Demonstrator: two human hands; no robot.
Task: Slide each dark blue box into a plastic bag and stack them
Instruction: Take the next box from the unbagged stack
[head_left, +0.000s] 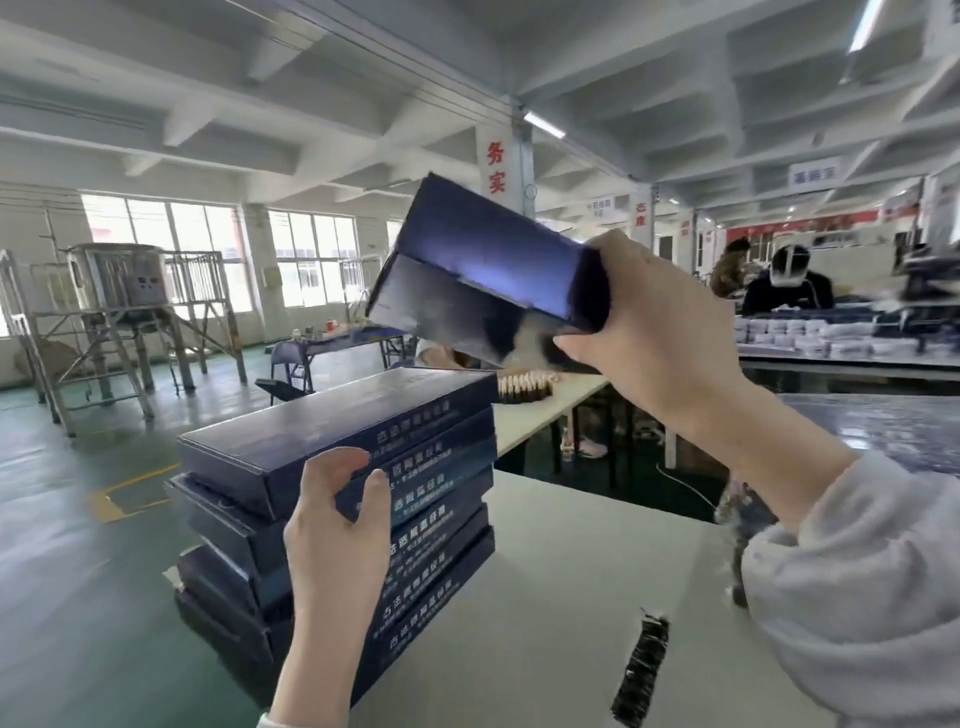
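A long, flat dark blue box (483, 270), glossy face catching the light, tilts in the air, one end gripped in the curled fingers of the right hand (660, 332). Below, the left hand (337, 530) pinches the printed edge of the upper cartons in a matching stack (332, 421) on the smooth white worktop (545, 571). A rough-textured black strip (641, 665) lies right of those fingers.

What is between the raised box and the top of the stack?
Nothing visible. The right hand holds the raised box tilted in open air above the stack, whose top is bare. The left hand grips only its near edge.
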